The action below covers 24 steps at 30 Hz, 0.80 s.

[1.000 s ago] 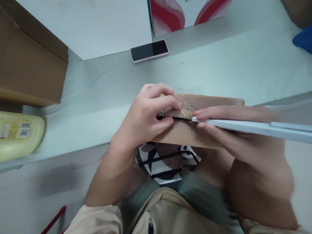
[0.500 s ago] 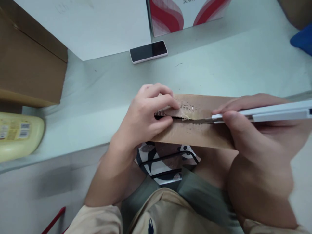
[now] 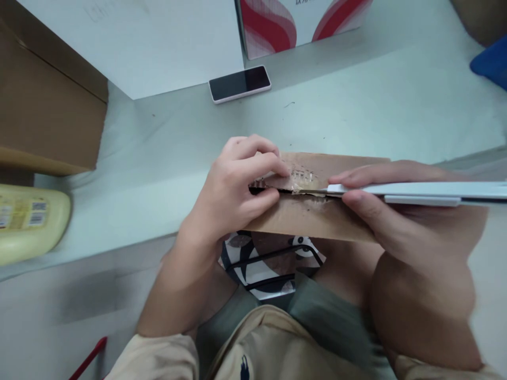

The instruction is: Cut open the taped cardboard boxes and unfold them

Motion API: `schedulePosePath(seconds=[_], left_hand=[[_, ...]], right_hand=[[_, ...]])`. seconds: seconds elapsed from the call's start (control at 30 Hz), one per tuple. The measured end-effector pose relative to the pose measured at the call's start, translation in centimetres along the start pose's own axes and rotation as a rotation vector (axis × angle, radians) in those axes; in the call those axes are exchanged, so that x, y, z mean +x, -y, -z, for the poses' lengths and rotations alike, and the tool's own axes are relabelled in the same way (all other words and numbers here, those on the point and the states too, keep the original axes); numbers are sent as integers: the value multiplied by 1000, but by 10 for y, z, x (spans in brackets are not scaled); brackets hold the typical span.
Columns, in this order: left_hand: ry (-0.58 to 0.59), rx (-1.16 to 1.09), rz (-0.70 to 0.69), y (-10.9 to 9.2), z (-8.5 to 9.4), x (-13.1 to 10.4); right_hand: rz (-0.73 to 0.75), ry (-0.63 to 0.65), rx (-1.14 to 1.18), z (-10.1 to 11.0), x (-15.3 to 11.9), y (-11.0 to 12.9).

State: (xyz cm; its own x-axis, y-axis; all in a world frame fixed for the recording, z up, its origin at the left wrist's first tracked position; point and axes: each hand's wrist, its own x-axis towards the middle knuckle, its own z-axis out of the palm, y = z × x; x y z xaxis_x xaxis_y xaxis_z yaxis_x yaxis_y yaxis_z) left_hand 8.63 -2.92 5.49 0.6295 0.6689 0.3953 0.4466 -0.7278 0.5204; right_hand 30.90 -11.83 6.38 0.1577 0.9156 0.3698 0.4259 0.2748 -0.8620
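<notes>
A brown cardboard piece [image 3: 317, 220] with a torn, ragged slit along its middle is held above my lap. On its left end my left hand [image 3: 241, 184] is closed, thumb on the near side of the slit and fingers on the far side. My right hand [image 3: 396, 211] grips a white utility knife [image 3: 420, 191] between thumb and fingers. Its thin blade points left and lies in the slit, a little right of my left fingertips. How deep the blade goes is hidden.
A phone [image 3: 240, 84] lies on the pale table [image 3: 158, 142]. Behind it stand a white board or box [image 3: 158, 42] and a red-and-white box [image 3: 273, 26]. On the left are a large carton [image 3: 47, 100] and a yellow bottle [image 3: 35, 224]. A panda-print item [image 3: 269, 264] is below the cardboard.
My right hand and the knife have moved left along the slit, and the knife's handle has turned slightly. My left hand keeps its hold on the cardboard.
</notes>
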Motion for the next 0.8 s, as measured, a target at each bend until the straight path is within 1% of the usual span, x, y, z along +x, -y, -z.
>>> schedulePosePath(seconds=[0.13, 0.2, 0.3, 0.37, 0.5, 0.6, 0.73, 0.8], left_hand=[[-45, -27, -75, 2, -1, 0], [-34, -26, -56, 1, -1, 0], [4, -6, 11, -1, 0, 0], [8, -1, 25, -2, 0, 0], [1, -5, 0, -2, 1, 0], [3, 3, 6, -2, 1, 0], [-15, -15, 3, -1, 0, 0], [-37, -36, 1, -1, -1, -1]], right_hand=[[47, 92, -28, 2, 1, -1], [76, 113, -53, 3, 1, -2], [104, 129, -65, 2, 2, -2], [117, 133, -78, 1, 2, -2], [153, 145, -100, 0, 4, -1], [151, 143, -94, 1, 5, -1], [133, 118, -61, 2, 3, 0], [114, 75, -26, 2, 0, 0]])
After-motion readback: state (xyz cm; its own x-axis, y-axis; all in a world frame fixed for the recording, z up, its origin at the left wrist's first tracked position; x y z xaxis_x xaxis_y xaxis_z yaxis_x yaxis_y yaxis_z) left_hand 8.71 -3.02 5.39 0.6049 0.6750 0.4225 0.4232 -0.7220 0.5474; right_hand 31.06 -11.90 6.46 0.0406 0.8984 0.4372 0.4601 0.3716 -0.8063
